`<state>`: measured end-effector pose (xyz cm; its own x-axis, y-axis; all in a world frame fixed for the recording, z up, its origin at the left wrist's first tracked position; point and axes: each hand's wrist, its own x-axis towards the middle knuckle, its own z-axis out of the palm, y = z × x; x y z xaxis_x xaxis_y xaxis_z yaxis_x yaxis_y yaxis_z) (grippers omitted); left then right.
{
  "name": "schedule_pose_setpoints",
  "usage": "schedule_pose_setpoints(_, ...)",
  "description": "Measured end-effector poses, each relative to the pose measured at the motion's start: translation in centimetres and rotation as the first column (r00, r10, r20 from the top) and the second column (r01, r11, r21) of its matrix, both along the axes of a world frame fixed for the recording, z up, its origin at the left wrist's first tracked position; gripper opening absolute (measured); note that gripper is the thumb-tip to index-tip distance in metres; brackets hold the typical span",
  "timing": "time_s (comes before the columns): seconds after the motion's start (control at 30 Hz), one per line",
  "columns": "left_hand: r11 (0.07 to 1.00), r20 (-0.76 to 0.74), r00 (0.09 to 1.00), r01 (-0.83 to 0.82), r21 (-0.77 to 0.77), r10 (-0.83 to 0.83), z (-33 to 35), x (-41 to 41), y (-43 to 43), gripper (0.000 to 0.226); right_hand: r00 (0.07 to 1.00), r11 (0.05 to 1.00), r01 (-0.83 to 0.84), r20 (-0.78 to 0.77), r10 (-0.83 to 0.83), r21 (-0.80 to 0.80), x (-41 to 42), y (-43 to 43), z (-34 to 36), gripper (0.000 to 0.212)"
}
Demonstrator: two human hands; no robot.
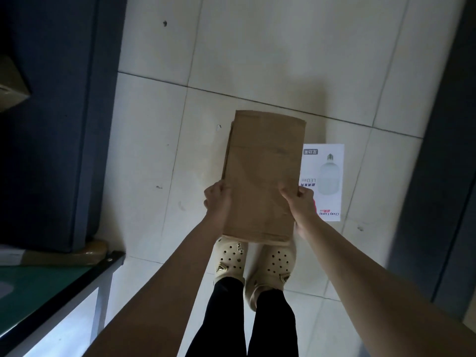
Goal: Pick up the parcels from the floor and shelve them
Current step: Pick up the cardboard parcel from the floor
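A person stands on a tiled floor [257, 60], both arms stretched down over cream clogs [233, 256], gripping a brown box [262, 173] from either side. The left hand [217, 199] is curled round the box's left edge near its close end; the right hand [300, 202] is closed on the right edge opposite, thumb lying across the top face. The box appears lifted clear of the floor, its near end hanging above the toes, though how high cannot be told from this angle.

Just beside the box on the right, a white bulb carton [327, 176] lies flat on the tiles, partly hidden by the box and the right hand; it is a parcel not yet collected. To the left, a green-topped desk [51, 287] with a metal frame juts into view, and past it stands a dark blue panel [59, 124] with the corner of another cardboard box [11, 86] showing at the edge, possibly the shelving.

The step in hand looks like the lift and carry. Both hands hold the near half only, so the far end may droop; sliding the grip toward the middle, or bringing the box in against the body, would steady it. Turning left should be done with care for the desk corner, and the feet kept off the carton.
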<state>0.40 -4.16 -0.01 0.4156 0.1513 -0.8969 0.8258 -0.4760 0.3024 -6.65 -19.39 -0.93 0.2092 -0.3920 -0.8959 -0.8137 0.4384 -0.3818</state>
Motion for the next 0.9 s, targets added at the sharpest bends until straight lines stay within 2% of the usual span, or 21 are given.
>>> schedule_pose_setpoints(0.07, 1.000, 0.147, 0.989, -0.007, -0.016, 0.009, 3.0, 0.7, -0.1, 0.040, 0.997, 0.999, 0.040, 0.071, -0.040, 0.003, 0.4, -0.3, 2.3, 0.069)
schedule_pose_setpoints(0.13, 0.998, 0.270, 0.962, -0.016, -0.064, 0.033, 6.6, 2.2, -0.3, 0.034, 0.990, 0.998, 0.066, 0.126, -0.066, 0.010, 1.6, -0.7, 6.0, 0.061)
schedule_pose_setpoints(0.27, 0.977, 0.333, 0.939, -0.019, -0.215, 0.092, 15.3, 5.6, -1.1, 0.021, 0.957, 0.987, 0.159, 0.240, -0.161, 0.025, 5.1, -2.8, 15.6, 0.045)
schedule_pose_setpoints(0.4, 0.949, 0.445, 0.892, 0.070, -0.308, 0.078, 25.0, 8.6, -2.0, 0.022, 0.915, 0.977, 0.207, 0.361, -0.177, -0.044, 8.3, -5.4, 26.8, 0.030)
schedule_pose_setpoints(0.43, 0.946, 0.465, 0.882, 0.088, -0.313, 0.072, 27.5, 9.3, -2.2, 0.021, 0.896, 0.970, 0.237, 0.399, -0.197, -0.054, 9.0, -6.1, 29.7, 0.031)
schedule_pose_setpoints(0.5, 0.930, 0.479, 0.875, 0.117, -0.347, 0.069, 32.9, 10.2, -2.8, 0.019, 0.862, 0.956, 0.285, 0.453, -0.225, -0.067, 10.4, -6.7, 35.9, 0.047)
schedule_pose_setpoints(0.57, 0.906, 0.490, 0.871, 0.183, -0.383, 0.031, 38.8, 11.0, -3.6, 0.045, 0.821, 0.945, 0.312, 0.528, -0.217, -0.097, 11.6, -6.7, 42.4, 0.054)
schedule_pose_setpoints(0.63, 0.901, 0.524, 0.852, 0.243, -0.360, -0.020, 44.8, 11.3, -4.4, 0.065, 0.789, 0.939, 0.316, 0.587, -0.180, -0.138, 12.4, -6.4, 48.3, 0.051)
schedule_pose_setpoints(0.77, 0.922, 0.688, 0.726, 0.269, -0.280, -0.003, 55.5, 10.7, -5.1, 0.066, 0.720, 0.927, 0.314, 0.688, -0.091, -0.205, 12.5, -5.9, 59.0, 0.049)
schedule_pose_setpoints(0.9, 0.966, 0.858, 0.511, 0.241, -0.091, -0.047, 65.6, 8.2, -4.7, 0.055, 0.654, 0.887, 0.419, 0.742, -0.147, -0.193, 11.0, -5.7, 68.2, 0.018)
